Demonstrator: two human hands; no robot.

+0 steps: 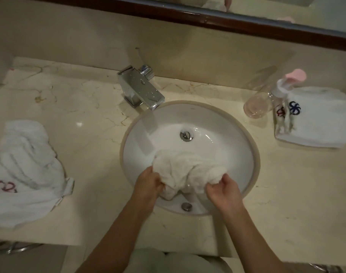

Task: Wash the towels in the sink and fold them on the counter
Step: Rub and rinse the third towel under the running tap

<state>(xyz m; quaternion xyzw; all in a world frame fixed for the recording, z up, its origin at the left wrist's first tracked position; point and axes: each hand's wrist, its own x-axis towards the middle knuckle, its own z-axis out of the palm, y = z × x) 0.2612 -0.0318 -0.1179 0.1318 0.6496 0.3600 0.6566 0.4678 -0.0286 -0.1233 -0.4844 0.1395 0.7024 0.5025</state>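
- both hands, left hand (148, 183) and right hand (222, 191), fingers bunched round the wet towel (188, 171) in the sink (253, 154); washing underway
- folded towel (316, 117) at the bench's right edge looks done; crumpled towel (24, 168) at the left edge probably still waiting

We find open counter (85, 107) at nine o'clock of the sink (253, 146); the faucet (140, 89) blocks eleven, a bottle (260, 103) and folded towel (316, 117) crowd two.

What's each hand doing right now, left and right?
Left hand: closed, gripping the wet towel in the sink.
Right hand: closed, gripping the same towel's other end.
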